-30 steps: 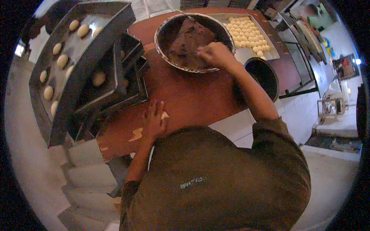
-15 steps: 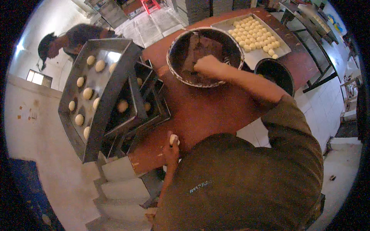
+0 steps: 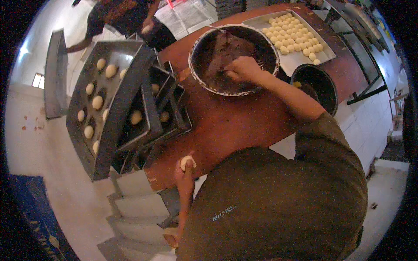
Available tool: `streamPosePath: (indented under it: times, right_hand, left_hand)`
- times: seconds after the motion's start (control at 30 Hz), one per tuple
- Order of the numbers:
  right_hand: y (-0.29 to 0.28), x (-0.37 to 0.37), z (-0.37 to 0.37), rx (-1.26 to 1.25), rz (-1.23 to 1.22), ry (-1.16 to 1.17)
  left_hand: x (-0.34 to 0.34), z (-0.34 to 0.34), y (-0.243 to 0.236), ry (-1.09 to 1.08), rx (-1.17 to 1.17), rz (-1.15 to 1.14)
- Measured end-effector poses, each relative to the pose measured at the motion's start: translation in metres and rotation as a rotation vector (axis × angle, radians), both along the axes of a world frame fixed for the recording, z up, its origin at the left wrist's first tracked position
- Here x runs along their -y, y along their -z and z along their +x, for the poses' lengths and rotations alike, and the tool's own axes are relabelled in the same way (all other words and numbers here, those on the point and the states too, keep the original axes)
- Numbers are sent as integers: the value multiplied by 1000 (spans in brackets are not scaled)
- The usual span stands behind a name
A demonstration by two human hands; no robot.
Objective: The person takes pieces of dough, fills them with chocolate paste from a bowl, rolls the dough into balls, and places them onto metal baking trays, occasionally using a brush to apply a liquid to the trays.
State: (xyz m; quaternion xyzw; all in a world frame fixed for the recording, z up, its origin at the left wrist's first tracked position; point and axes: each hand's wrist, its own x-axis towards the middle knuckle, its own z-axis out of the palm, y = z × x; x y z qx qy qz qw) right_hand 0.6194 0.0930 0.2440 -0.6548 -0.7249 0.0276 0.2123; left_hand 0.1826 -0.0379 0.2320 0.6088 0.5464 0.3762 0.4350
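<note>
My left hand (image 3: 184,174) is closed around a pale dough piece (image 3: 188,162), low over the table's near left edge, with the thumb pressed on the dough. My right hand (image 3: 244,70) reaches into a wide round basin (image 3: 195,78) with a pale-smeared rim. Its fingers are curled against the dark brown paste (image 3: 224,50) heaped inside. Whatever those fingers grip is hidden.
Stacked metal trays (image 3: 106,143) with dough balls stand at the left. Beyond them, a person (image 3: 117,17) holds another tray (image 3: 55,74). A dark bucket (image 3: 334,93) and a tray of small dough balls (image 3: 294,37) sit at the table's (image 3: 226,126) right.
My left hand has shifted slightly left and down with the dough. My right hand remains at the paste, a little further right. The other person has come closer, now with a tray.
</note>
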Motion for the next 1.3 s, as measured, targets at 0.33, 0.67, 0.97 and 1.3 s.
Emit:
streamPosePath:
  times: [0.33, 0.67, 0.97, 1.3]
  right_hand:
    - [-30, 60, 4, -927, -383, -175]
    - [-16, 138, -181, -378, 302, -192]
    - [-58, 121, -87, 71, 61, -77]
    - [-65, 70, -120, -173, 423, -437]
  left_hand:
    - [-7, -48, 154, 386, -672, 533]
    - [-51, 72, -50, 86, 1350, -735]
    - [-43, 29, -17, -85, 1405, -586]
    - [-34, 37, -32, -55, 1395, -565]
